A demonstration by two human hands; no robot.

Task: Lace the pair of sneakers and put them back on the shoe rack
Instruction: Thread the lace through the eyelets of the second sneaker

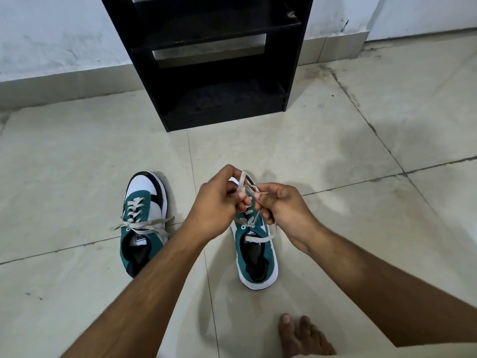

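— Bare foot [304, 337] at the lower frame edge, toes on the floor tile [77, 164]. State the position of the work item.

— Sneaker in work [242, 257]: teal upper, white sole, flat on the tile, heel toward the camera, just beyond the foot. Its toe end is hidden behind both hands.

— Condition of the lace [242, 180]?

— Pale and flat. It crosses the upper eyelets, then rises off the shoe into the hands. One strand lies loose across the shoe opening.

— Left hand [219, 200]?

— Directly above the sneaker's forepart. Fingers curled; thumb and fingertips pinch a raised loop of the lace.

— Right hand [281, 205]?

— Just beside the left, fingertips almost meeting it. Fingers curled, pinching the other strand. Whether its lower fingers touch the upper cannot be told.

— Second sneaker [140, 196]?

— To the person's left, roughly parallel to the first and apart from it, toe away from the camera. Laced through and tied at the top eyelets, ends splayed to both sides. The left forearm covers part of its heel side.

— Surroundings?

— Shoe rack [224, 120]: black, open-fronted, standing on the tile against the wall [51, 34], beyond both sneakers and well apart from them.
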